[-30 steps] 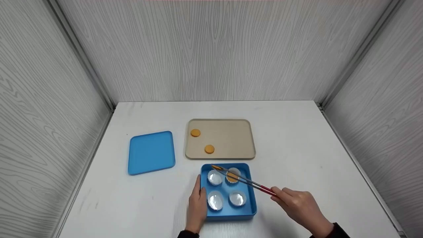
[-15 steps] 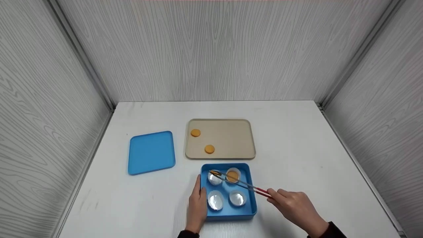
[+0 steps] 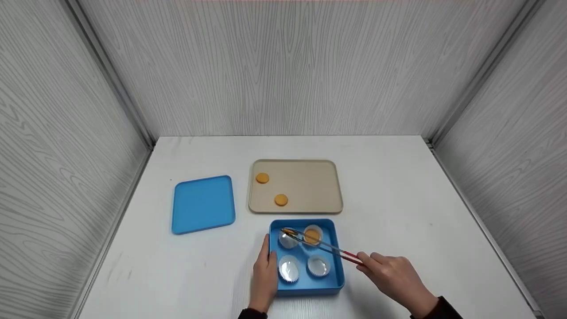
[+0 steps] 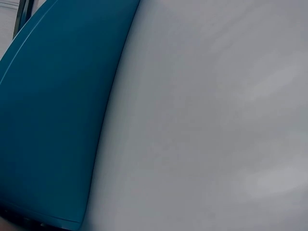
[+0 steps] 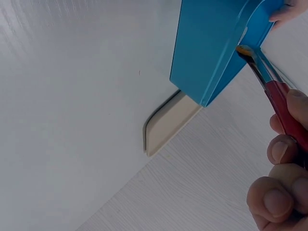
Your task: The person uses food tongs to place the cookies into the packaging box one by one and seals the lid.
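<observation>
At the left wall of the blue box (image 3: 311, 292), we see the left hand (image 3: 264, 278), its fingers straight along the outside and its thumb at the rim. The right hand (image 3: 394, 277) has its fingers curled firmly round the red-handled tongs (image 5: 283, 105). Between the tongs' nearly closed tips we make out an orange disc (image 3: 289, 231) – poised over the far-left foil cup (image 3: 288, 242), though we cannot tell whether they touch. Beside that, the far-right foil cup (image 3: 313, 227) holds a second disc (image 3: 313, 233), while the two nearer cups (image 3: 289, 268) stand in front, shiny inside. Just beyond the box lies a beige tray (image 3: 310, 184) with two more discs (image 3: 281, 200) – well apart, towards its left. Farther left, we find a flat blue tray (image 3: 203, 204) on the white table (image 3: 398, 190).
</observation>
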